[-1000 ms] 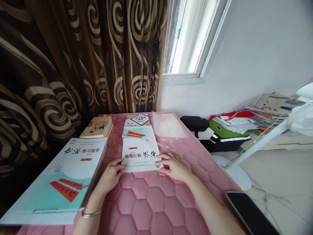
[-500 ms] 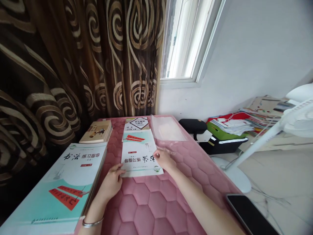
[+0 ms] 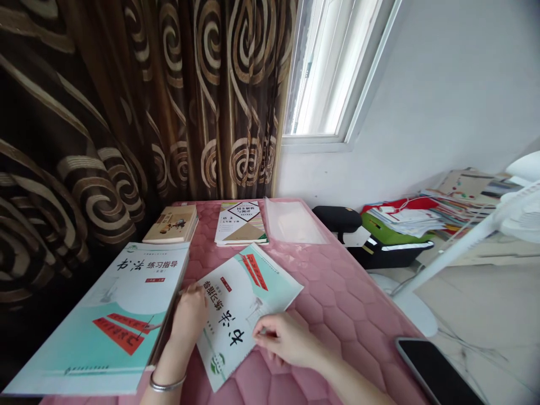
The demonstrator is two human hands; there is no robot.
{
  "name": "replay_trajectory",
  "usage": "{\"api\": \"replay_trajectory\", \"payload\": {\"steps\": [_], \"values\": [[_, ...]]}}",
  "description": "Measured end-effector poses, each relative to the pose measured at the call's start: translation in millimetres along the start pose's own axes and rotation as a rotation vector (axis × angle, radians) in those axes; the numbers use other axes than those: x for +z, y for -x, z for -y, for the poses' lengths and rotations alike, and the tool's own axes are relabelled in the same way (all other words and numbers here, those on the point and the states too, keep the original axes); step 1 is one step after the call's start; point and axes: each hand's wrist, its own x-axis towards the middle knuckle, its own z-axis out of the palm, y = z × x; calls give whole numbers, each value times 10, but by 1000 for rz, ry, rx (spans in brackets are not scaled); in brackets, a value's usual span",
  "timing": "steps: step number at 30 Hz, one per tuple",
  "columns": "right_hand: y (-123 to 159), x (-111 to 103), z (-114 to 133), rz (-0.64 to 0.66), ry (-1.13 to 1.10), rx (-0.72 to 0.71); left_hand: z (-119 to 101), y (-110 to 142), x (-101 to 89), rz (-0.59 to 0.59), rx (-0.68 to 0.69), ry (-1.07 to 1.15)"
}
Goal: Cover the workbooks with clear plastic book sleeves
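Observation:
A thin calligraphy workbook (image 3: 240,304), white and teal with red strips on its cover, is turned at a slant above the pink quilted surface. My left hand (image 3: 192,312), a silver bangle on its wrist, has its fingers closed at the workbook's left edge; the fingertips are partly hidden. Thumb and bent fingers of my right hand (image 3: 278,337) close on the edge nearer me. To the left lies a thick stack of matching workbooks (image 3: 126,315), its top cover the other way up. Beyond the held workbook sits a small pile of exercise books (image 3: 238,222).
Smaller tan books (image 3: 169,224) lie behind the big stack. A clear plastic sheet (image 3: 295,222) rests at the far right of the pink padded surface (image 3: 333,298). A phone (image 3: 434,371) is at the right edge. Beyond stand a white fan (image 3: 447,256) and piled papers (image 3: 400,219).
The workbook has come off the exercise books toward me and turned, uncovering their top cover. My right hand has moved nearer with it; my left hand has shifted slightly left.

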Motion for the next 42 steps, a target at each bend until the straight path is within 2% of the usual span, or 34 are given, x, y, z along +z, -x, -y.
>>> {"api": "replay_trajectory", "payload": {"steps": [3,5,7,12,17,19,21,25,29,32,35,39,42], "values": [[121,-282,-84,-195,498,-375,-17,-9,31,-9,8,27],[118,-372,-180,-203,724,-552,-16,-16,67,-15,18,48],[55,-360,-286,-218,900,-650,-7,-20,108,-22,29,58],[-137,-77,-422,-340,1250,-706,61,-31,216,-92,22,88],[-61,404,-425,-486,1420,-603,162,-56,327,-150,-20,78],[-25,565,-433,-550,1427,-547,181,-65,368,-163,-24,92],[-53,627,-419,-584,1391,-488,175,-72,399,-177,-27,117],[-308,464,-267,-565,1281,-317,98,-72,393,-219,5,171],[-552,265,-76,-519,1175,-170,-25,-42,257,-194,65,221],[-560,182,-41,-477,1165,-200,-151,0,131,-85,102,251],[-450,33,-93,-435,1111,-313,-303,36,63,28,207,312],[-315,-201,-196,-370,773,-439,-498,46,71,89,326,380],[-332,-205,-249,-475,543,-425,-604,36,106,70,375,356]]}}
